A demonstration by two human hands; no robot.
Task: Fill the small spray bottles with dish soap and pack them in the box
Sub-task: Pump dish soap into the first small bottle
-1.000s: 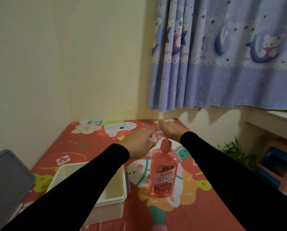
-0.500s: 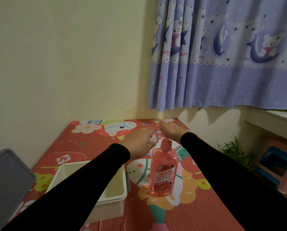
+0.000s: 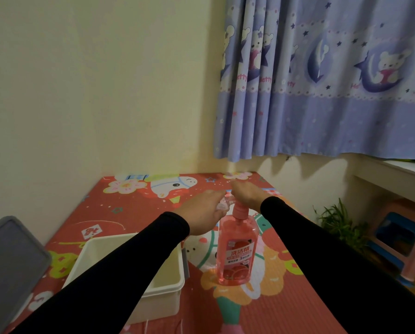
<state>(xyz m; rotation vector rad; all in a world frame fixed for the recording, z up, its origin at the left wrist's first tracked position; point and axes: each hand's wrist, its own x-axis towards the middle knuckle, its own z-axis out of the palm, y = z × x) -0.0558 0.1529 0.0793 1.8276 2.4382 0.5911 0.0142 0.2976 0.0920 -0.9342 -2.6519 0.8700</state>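
Nothing moved: left hand (image 3: 203, 214) holds small bottle (image 3: 222, 204).

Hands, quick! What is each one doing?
Left hand: holds a small clear bottle.
Right hand: on the dish soap bottle's pump; grip hidden.

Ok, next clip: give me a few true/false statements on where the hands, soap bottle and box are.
1. The pink dish soap bottle stands upright on the red mat. True.
2. The right hand rests on the bottle's pump top. True.
3. The white box sits right of the soap bottle. False: it sits left of it.
4. The left hand hangs empty. False: it holds a small clear bottle by the pump.
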